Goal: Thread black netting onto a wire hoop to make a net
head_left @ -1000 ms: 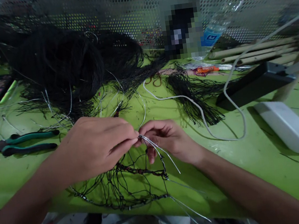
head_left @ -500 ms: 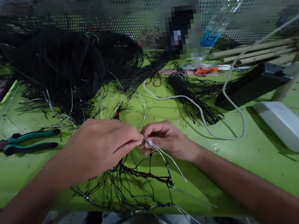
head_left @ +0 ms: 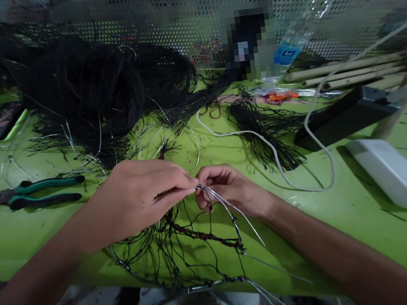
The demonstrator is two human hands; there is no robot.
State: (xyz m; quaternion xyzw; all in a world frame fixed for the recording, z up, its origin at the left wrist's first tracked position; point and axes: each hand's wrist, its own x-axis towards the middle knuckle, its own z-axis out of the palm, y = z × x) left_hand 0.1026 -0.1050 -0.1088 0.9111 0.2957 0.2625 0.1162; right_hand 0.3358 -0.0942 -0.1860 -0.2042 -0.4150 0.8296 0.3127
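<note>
While the pliers (head_left: 34,193) are lying left of the grip, the left hand (head_left: 145,194) is pinching the silver wires (head_left: 212,191) between thumb and fingers; a slackening pinch could be letting them spring apart. Just below, black netting (head_left: 202,235) is spreading, its meshes probably snagging if the wires are being pulled askew. Immediately right, the right hand (head_left: 236,191) is curling close behind the wires, its hold being too hidden to tell. Farther right, a pale cable (head_left: 275,156) is looping, risking a caught forearm.
</note>
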